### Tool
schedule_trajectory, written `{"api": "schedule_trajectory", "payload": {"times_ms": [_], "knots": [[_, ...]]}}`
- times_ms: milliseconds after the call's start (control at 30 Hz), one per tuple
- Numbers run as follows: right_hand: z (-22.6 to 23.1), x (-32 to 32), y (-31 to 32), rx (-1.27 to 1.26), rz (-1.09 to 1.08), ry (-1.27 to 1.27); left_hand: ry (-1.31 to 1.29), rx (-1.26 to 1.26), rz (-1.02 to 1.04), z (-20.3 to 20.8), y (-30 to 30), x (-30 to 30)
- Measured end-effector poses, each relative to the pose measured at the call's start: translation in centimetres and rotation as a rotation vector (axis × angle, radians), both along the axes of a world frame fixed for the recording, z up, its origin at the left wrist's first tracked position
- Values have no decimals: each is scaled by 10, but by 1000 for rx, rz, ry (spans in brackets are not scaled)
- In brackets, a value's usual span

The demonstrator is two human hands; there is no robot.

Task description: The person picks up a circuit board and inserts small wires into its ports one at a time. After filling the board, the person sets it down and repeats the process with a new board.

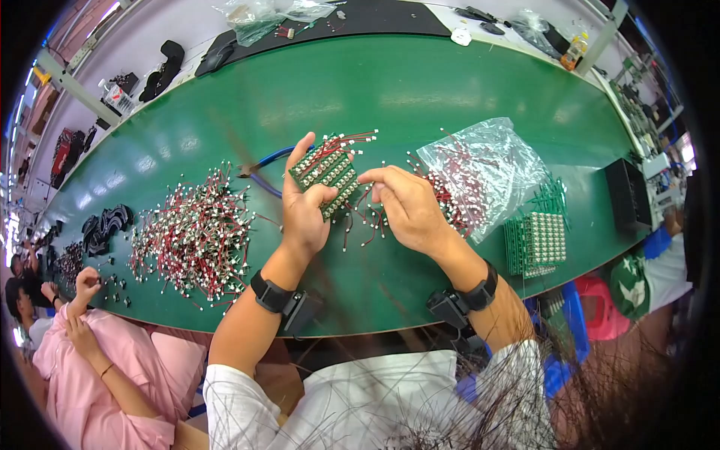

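Table (360, 90) is lying beneath the green circuit panel (331, 174); wire heap (195, 232) is spreading left of it. Left hand (303, 221) is gripping the panel; right hand (411, 204), beside it, is nearly pinching, contents unclear. Wiring is apparently proceeding; seating connectors (373, 138) is probably requiring steady alignment.

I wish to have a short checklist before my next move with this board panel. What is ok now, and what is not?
1. Board panel held by the left hand: ok.
2. Right hand pinching a wire: cannot tell; the fingertips are too small to read.
3. Wire pile to the left of the left hand: ok, on the green table.
4. Blue-handled tool fully visible: not ok; the left hand hides part.
5. Board stack apart from both hands: ok.
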State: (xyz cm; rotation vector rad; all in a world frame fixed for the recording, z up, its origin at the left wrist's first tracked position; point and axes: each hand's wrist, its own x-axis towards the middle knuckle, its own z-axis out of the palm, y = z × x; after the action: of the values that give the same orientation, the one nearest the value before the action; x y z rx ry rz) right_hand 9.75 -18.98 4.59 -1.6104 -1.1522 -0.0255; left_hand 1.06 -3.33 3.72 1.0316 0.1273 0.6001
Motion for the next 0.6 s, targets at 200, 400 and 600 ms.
{"api": "schedule_trajectory", "payload": {"times_ms": [200,400,600], "knots": [[6,-2,-1,-133,-62,54,22,-169,-129,10,-11,-4],[-13,13,-1,-69,-40,10,169,-38,-125,-7,-10,-4],[-8,12,0,-34,-89,-118,128,-39,-148,-6,-16,-5]]}}
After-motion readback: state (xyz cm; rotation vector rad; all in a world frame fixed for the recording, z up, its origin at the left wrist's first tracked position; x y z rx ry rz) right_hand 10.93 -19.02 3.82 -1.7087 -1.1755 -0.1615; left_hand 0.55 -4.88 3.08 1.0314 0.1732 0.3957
